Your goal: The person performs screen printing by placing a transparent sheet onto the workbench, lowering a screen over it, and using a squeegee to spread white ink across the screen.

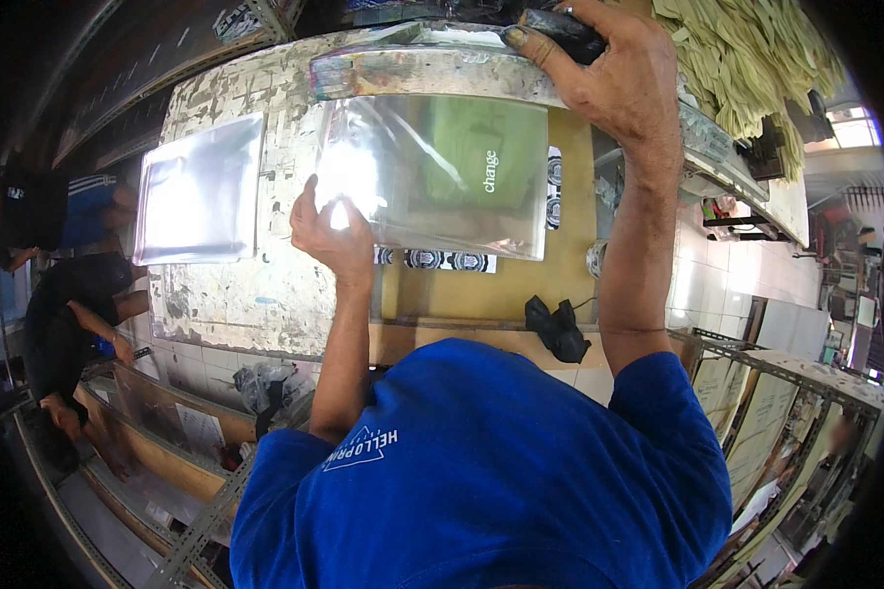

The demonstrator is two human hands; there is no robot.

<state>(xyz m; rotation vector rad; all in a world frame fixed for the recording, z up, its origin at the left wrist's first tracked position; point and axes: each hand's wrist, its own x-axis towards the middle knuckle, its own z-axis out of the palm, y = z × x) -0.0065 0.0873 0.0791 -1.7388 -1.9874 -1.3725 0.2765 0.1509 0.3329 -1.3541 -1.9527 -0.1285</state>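
Note:
A clear plastic sleeve [413, 221] lies on the table, with a green panel [462, 147] bearing white lettering showing at its right part. Bent fingers of my left hand [336, 236] are closed at the sleeve's left edge; strong glare partly hides their grip. My right hand [624, 79] is beyond the sleeve's far right corner, thumb and fingers wrapped round a dark, rounded block [570, 37] whose kind I cannot make out. Under the sleeve lie a tan board [462, 299] and black-and-white printed sheets [452, 261].
Left of the sleeve rests a stack of shiny clear plastic [201, 196] on the stained table [290, 319]. A paint-smeared bar [422, 75] runs behind. A black bundle [558, 329] sits near the front edge. Pale green strips [756, 59] hang at upper right. Two people [59, 304] are at left.

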